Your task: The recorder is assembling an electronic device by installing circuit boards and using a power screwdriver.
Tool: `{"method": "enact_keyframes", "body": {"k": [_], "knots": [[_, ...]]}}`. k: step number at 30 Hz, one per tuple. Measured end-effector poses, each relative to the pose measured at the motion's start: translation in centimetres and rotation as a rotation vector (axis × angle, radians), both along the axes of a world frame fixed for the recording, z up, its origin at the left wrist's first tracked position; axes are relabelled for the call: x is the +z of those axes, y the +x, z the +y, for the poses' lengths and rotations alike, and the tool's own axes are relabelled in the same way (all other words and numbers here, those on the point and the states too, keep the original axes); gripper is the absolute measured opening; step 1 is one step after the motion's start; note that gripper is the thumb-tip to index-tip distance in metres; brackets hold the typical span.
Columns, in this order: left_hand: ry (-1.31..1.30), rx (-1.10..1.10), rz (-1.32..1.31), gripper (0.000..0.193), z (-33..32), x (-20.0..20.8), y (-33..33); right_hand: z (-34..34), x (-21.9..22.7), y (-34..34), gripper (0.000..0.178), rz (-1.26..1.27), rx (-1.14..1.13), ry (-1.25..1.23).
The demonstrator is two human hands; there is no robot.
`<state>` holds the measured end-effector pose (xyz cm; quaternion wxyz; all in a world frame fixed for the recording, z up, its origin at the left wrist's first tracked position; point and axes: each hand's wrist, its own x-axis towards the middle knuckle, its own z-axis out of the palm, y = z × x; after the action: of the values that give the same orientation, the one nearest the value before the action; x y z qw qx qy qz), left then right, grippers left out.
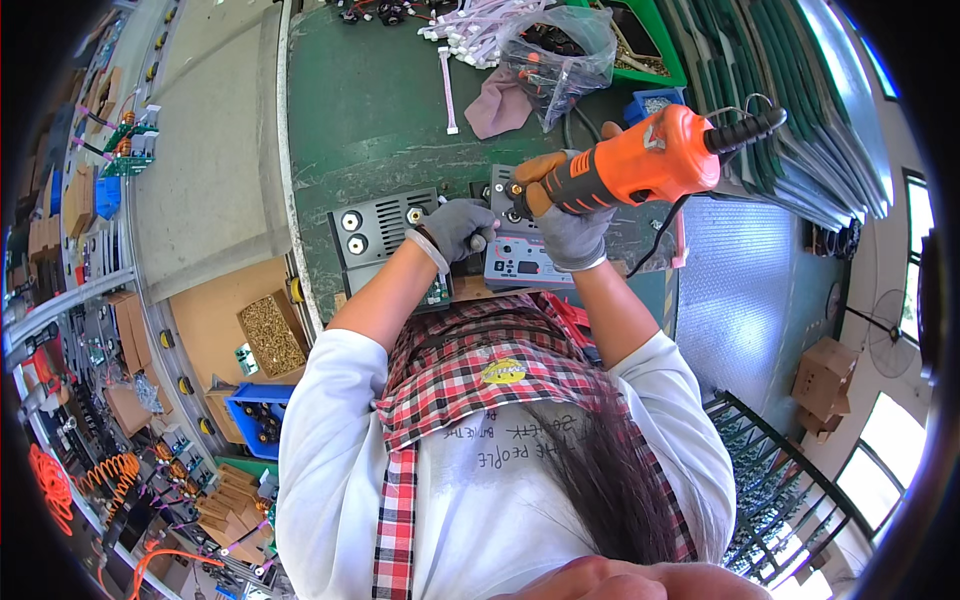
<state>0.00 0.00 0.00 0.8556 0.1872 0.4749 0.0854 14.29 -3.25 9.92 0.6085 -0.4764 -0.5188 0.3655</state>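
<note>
My right hand (578,232), in a grey work glove with tan fingertips, is wrapped round an orange and black corded power tool (640,160). The tool lies nearly level, its front end at a metal box with a control panel (512,262). Brass fittings (516,188) show on that box just at the tool's front. My left hand (460,230), gloved in grey, is closed beside the same box; its fingers hide what they hold, if anything. Left of it sits a second dark metal box (378,240) with vent slots and round brass-centred fittings.
White cable bundles (480,30), a pink cloth (500,103), a clear bag of black parts (560,60) and a green bin (660,70) lie at the far side. A small blue bin (655,103) stands near the tool. Leftward runs a conveyor (215,150); a parts carton (273,335) sits there.
</note>
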Motion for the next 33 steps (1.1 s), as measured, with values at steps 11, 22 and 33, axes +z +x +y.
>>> {"method": "enact_keyframes", "body": {"k": [11,22,33], "knots": [[0.015,-0.012,-0.155,0.007,-1.2,2.7,1.6,-2.3,2.8,3.7,0.013,-0.333,-0.109,0.064],[-0.039,0.789,-0.775,0.018,6.4,2.7,-10.6,-5.0,-1.1,21.5,0.025,-0.072,-0.915,0.217],[0.181,1.246,-0.006,0.013,12.9,-7.1,-19.7,-3.1,-8.4,25.2,0.052,-0.332,-1.11,0.106]]}}
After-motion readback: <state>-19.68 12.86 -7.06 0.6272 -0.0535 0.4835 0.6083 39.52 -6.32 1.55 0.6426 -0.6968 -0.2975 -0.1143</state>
